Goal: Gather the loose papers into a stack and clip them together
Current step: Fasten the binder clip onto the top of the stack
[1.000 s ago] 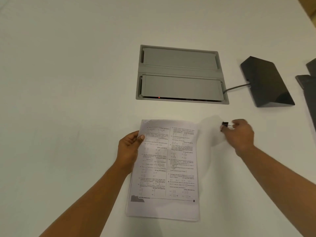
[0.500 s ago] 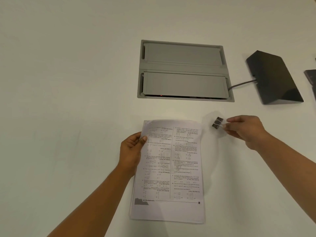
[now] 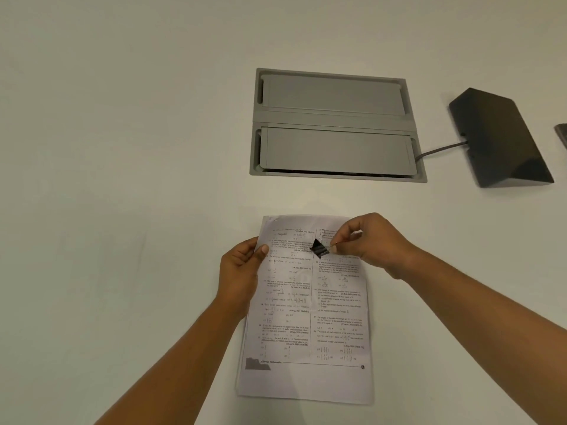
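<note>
A stack of printed papers (image 3: 310, 317) lies on the white table (image 3: 122, 179), its short edge pointing away from me. My left hand (image 3: 242, 271) grips the stack's upper left edge, thumb on top. My right hand (image 3: 371, 240) pinches the wire handles of a small black binder clip (image 3: 319, 248) and holds it over the upper middle of the top sheet. Whether the clip touches the paper I cannot tell.
A grey recessed cable box (image 3: 334, 124) with two closed lids is set into the table beyond the papers. A black wedge-shaped device (image 3: 500, 139) with a cable stands at the right. Another dark object (image 3: 562, 133) shows at the right edge.
My right hand has carried the binder clip leftward from beside the papers to above the top sheet. The left hand keeps its grip on the stack's edge.
</note>
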`<state>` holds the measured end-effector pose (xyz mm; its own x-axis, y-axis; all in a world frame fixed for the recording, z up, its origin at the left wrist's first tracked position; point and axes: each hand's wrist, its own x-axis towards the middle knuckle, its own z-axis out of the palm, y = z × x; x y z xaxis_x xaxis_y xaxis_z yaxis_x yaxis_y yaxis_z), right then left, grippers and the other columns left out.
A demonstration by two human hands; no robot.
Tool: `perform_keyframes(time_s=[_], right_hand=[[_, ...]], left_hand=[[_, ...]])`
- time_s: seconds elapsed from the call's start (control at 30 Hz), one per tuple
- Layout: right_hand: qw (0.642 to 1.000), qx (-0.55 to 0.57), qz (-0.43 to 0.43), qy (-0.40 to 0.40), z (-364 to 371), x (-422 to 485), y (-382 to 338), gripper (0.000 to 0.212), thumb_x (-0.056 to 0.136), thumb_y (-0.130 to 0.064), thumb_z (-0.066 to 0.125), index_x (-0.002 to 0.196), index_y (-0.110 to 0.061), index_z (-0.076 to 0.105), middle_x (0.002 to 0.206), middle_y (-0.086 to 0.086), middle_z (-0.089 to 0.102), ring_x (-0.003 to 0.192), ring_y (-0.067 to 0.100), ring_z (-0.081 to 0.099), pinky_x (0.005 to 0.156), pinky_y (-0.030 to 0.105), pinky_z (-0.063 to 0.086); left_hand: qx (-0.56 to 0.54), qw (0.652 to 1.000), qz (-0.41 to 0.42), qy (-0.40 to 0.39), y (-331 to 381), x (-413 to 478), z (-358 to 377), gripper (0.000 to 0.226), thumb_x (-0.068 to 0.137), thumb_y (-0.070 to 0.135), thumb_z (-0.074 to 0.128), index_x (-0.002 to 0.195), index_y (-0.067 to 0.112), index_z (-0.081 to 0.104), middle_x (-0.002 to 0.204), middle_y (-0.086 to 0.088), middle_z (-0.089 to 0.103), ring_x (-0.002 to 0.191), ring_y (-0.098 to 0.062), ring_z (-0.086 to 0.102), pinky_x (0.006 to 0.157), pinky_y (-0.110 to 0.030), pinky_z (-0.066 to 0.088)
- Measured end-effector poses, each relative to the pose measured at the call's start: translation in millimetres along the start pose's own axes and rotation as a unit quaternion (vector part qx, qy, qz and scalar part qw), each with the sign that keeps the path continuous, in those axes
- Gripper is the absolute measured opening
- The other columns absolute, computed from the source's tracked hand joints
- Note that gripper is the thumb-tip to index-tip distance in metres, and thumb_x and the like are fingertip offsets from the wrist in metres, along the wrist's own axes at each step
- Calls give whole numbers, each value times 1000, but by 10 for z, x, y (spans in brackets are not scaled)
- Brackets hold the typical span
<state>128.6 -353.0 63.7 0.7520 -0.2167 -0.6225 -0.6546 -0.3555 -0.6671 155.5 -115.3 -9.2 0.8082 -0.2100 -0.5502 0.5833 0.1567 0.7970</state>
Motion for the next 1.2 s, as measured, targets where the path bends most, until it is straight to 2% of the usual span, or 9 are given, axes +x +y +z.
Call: perform_keyframes(time_s=[0.13,0.23,0.33,0.43,0.57,0.73,0.9,1.07,1.2], right_hand=[[999,-21,-29,-1,2,-35,-96,14,73,-5,83,68,-12,72,105,-4,70,88,17,70,67,18,51],[999,-44,-33,0,-4,-37,-131,11,74,-6,84,74,-8,73,102,-4,73,88,17,73,65,19,53],[998,-46,-47,14,-15,-36,-182,25,72,-7,85,91,-11,69,94,0,75,80,15,76,59,19,55],[997,-46,-57,16,-17,-21,-255,41,71,-4,83,108,-15,68,97,0,74,80,13,75,59,13,53],[993,-92,-66,21,-22,16,-335,34,70,-12,86,100,-17,72,95,-5,74,83,7,73,51,9,47],[976,-165,-139,34,-26,72,-527,38,60,-24,94,91,-16,73,90,-7,73,84,4,70,69,13,53],[960,-200,-194,39,-7,175,-648,21,70,-13,88,83,-19,71,90,-3,71,83,11,71,80,28,60],[929,-268,-253,15,-18,289,-775,11,75,-10,84,76,-13,73,78,-11,65,75,4,67,77,27,60],[909,-328,-254,-32,-17,383,-922,13,73,-15,85,74,-16,72,82,-5,71,81,13,71,77,29,58]], left_hand=[[-1,1000,-2,-2,-2,8,-3,16,92,6,64,106,11,73,99,-9,79,84,-24,76,73,-38,64],[-4,1000,-1,-2,-9,11,-3,19,92,6,65,109,8,72,100,-10,79,84,-25,76,73,-39,64],[-8,1000,-3,-3,-11,11,-5,18,92,5,64,107,10,73,98,-9,79,83,-24,76,71,-37,64],[-8,1000,1,-6,2,1,3,18,93,5,64,106,11,73,97,-8,79,82,-22,76,71,-36,64],[-1,1000,9,0,3,-9,27,19,93,4,63,108,10,72,97,-7,79,83,-21,76,72,-35,64],[12,1000,26,2,1,-29,45,19,93,4,63,106,13,73,94,-3,80,84,-19,76,70,-30,63],[16,999,31,1,3,-32,43,19,94,5,63,107,13,73,96,-4,80,85,-22,76,71,-31,63],[33,999,34,13,-34,-33,55,21,95,8,62,111,15,73,102,-7,79,92,-28,75,77,-39,62],[30,999,34,13,-34,-35,47,22,95,7,62,113,12,73,101,-6,79,91,-27,76,75,-37,63]])
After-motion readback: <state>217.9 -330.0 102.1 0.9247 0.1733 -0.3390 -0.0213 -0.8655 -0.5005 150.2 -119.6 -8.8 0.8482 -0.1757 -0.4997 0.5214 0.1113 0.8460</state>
